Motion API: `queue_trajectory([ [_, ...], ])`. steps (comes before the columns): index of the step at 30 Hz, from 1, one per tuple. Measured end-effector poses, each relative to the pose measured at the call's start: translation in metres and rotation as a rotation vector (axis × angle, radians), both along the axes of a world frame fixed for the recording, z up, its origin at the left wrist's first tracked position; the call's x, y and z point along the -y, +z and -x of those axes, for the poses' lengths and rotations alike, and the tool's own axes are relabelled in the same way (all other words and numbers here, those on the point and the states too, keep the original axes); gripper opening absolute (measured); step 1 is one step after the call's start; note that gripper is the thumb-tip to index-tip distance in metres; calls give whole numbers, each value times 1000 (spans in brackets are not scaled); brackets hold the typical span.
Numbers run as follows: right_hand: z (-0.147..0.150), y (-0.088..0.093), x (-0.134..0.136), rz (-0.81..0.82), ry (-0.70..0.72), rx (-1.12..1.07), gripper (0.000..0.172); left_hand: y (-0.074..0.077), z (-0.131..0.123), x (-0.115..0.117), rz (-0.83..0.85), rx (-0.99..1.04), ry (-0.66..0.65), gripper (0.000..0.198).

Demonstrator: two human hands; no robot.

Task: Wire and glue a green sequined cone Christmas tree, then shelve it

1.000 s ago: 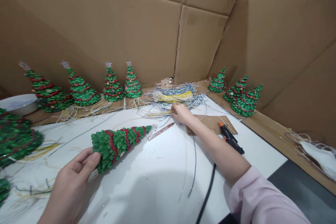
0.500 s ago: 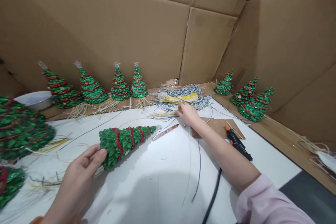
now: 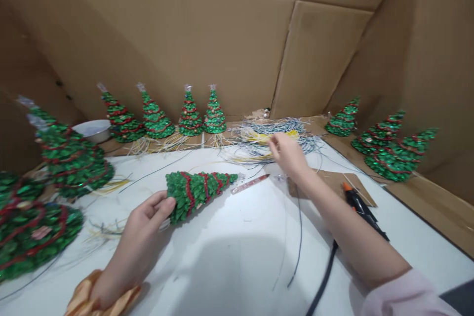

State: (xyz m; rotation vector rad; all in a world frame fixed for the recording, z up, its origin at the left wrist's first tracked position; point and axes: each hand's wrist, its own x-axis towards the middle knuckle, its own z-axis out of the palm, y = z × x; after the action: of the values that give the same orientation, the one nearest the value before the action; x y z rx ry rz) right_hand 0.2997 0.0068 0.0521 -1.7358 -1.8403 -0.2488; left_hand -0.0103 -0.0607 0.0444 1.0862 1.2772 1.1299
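My left hand (image 3: 150,219) grips a small green Christmas tree (image 3: 198,192) by its base, thumb on top. The tree lies on its side with red garlands round it, its tip pointing right at a clear star (image 3: 240,177). My right hand (image 3: 291,155) reaches over a pile of thin wires (image 3: 259,150), blue, white and yellow. Its thumb and forefinger are pinched together beside the yellow bundle (image 3: 257,137); whether a wire is between them is too small to tell. A pencil-shaped strip (image 3: 250,184) lies between the tree's tip and my right hand.
Several finished trees (image 3: 190,113) stand along the back, with more (image 3: 74,158) at left and three (image 3: 396,155) at right. A black and orange glue gun (image 3: 365,210) lies beside a cardboard piece (image 3: 326,185). A white bowl (image 3: 94,131) sits back left. Cardboard walls (image 3: 237,44) enclose the table.
The view has swung left, so everything appears further right. My right hand has shifted slightly deeper over the wires. My left hand keeps its hold on the tree.
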Motion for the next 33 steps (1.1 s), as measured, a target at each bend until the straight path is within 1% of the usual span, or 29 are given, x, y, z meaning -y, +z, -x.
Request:
queue_trajectory([
  [4,0,23,16,-271,-9,-218,17,3,-4,6,-17,39,-22,39],
  [6,2,34,25,-383,37,-351,20,5,-6,7,-28,35,-35,35],
  [8,5,41,31,-425,99,-446,25,4,-5,7,-50,23,-66,32],
  [9,5,43,33,-423,122,-449,26,3,-4,7,-65,14,-82,31],
  [11,5,41,32,-344,162,-379,29,1,-2,7,-93,-26,-97,30],
  [13,2,34,26,-185,189,-302,34,1,-1,8,-109,-90,-117,30],
  [15,-4,23,18,-4,212,-297,41,3,-1,9,-113,-131,-175,29],
  [17,-11,13,10,134,237,-316,48,6,-3,10,-115,-118,-253,26],
  [18,-15,9,7,169,241,-303,51,6,-4,9,-117,-96,-287,25],
  [20,-23,6,3,189,209,-241,53,6,-4,8,-122,-59,-334,25],
  [23,-30,13,5,174,75,-202,50,3,0,3,-128,-44,-375,26],
  [24,-31,17,7,160,36,-231,47,3,2,2,-118,-43,-391,27],
  [26,-33,27,11,104,4,-364,41,3,5,0,-80,-41,-429,29],
  [29,-34,42,18,-5,4,-588,29,6,7,0,-43,-28,-474,34],
  [31,-35,50,23,-14,41,-675,15,6,7,1,-47,-13,-477,36],
  [32,-35,53,25,-2,78,-714,19,6,6,1,-52,-5,-473,36],
  [33,-36,56,27,15,127,-762,28,5,6,1,-55,0,-469,36],
])
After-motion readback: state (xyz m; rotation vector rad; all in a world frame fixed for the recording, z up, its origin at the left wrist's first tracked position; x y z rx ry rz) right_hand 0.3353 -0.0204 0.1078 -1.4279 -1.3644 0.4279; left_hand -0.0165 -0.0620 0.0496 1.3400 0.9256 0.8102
